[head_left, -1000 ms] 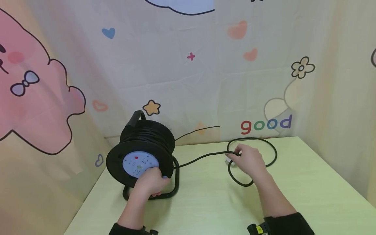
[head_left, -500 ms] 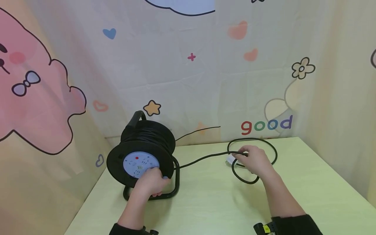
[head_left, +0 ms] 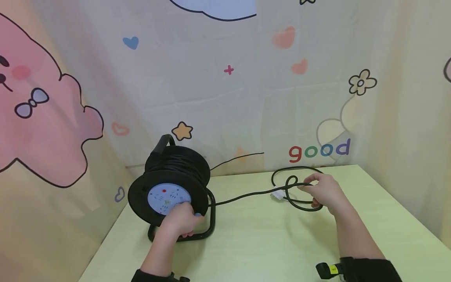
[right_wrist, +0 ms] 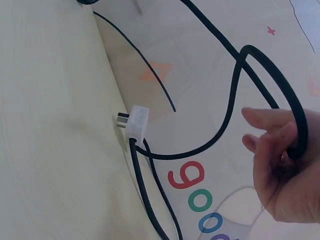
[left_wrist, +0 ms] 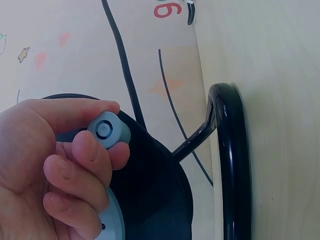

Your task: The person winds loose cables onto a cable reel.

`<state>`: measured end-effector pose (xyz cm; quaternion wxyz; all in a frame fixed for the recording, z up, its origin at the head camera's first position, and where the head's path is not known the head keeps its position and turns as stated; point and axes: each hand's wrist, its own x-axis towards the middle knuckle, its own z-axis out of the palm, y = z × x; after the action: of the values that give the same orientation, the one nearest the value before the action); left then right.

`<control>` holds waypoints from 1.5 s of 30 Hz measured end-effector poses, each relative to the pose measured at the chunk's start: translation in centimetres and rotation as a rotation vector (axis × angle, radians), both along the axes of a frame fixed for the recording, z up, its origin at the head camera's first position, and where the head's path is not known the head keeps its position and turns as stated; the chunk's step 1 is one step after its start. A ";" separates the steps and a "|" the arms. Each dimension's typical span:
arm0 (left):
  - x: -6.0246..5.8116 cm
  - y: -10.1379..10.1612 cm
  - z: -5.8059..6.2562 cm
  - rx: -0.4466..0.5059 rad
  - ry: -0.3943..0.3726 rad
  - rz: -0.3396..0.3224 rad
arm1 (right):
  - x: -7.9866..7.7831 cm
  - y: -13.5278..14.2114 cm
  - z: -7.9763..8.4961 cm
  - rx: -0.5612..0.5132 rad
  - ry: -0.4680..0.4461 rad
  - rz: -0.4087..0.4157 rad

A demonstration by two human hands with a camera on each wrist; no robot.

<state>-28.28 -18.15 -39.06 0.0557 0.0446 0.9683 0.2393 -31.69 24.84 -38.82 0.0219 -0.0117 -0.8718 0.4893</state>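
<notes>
A black cable reel (head_left: 139, 199) with a pale blue socket panel (head_left: 160, 197) stands tilted at the table's left, several turns of cable wound on its drum. At its front, my left hand (head_left: 181, 219) grips the small blue-grey knob (left_wrist: 111, 131) between thumb and curled fingers. From the reel the black cable (head_left: 243, 197) stretches right to my right hand (head_left: 325, 192), which holds it over the table. Slack cable loops around and below those fingers, as the right wrist view shows. The white plug (right_wrist: 137, 125) lies beside the loops, its metal prongs visible.
The reel's black tube frame (head_left: 212, 219) rests on the pale wooden table (head_left: 260, 243). Behind hangs a printed curtain (head_left: 197, 78) with hearts, a star and lettering. Its thin curved dark line (head_left: 236, 158) runs just right of the reel.
My right hand has moved to the right along the table with the cable, and the slack loop has shrunk and twisted. The left hand and the reel look unmoved.
</notes>
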 end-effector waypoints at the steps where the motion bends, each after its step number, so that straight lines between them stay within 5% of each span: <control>1: 0.0 0.0 0.0 0.001 -0.002 -0.001 | 0.0 0.1 0.0 -0.020 -0.008 0.010; 8: -0.1 0.0 0.1 0.019 -0.009 -0.004 | -0.1 0.4 0.1 -0.284 -0.023 0.125; 13: -0.1 0.1 0.1 0.026 -0.016 0.001 | -0.2 0.6 0.0 -0.360 -0.021 0.118; 16: -0.1 0.0 0.2 0.028 -0.019 0.002 | -0.2 1.0 0.0 -0.291 0.000 0.088; 23: -0.1 0.0 0.4 0.029 -0.028 0.003 | -0.3 2.0 -0.5 0.297 0.200 -0.150; 31: 0.0 0.0 0.4 0.050 -0.028 -0.002 | -0.3 2.6 -0.8 0.126 0.046 -0.051; 38: 0.0 0.0 0.4 0.046 -0.028 0.000 | 0.4 3.9 -0.4 0.233 0.151 0.007; 45: 0.1 -0.1 0.4 0.045 -0.036 0.006 | 0.4 4.5 -0.2 0.000 0.072 -0.012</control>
<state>-28.20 -18.24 -38.61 0.0713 0.0388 0.9617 0.2618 -31.33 29.33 -39.05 0.0563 0.0006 -0.8703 0.4893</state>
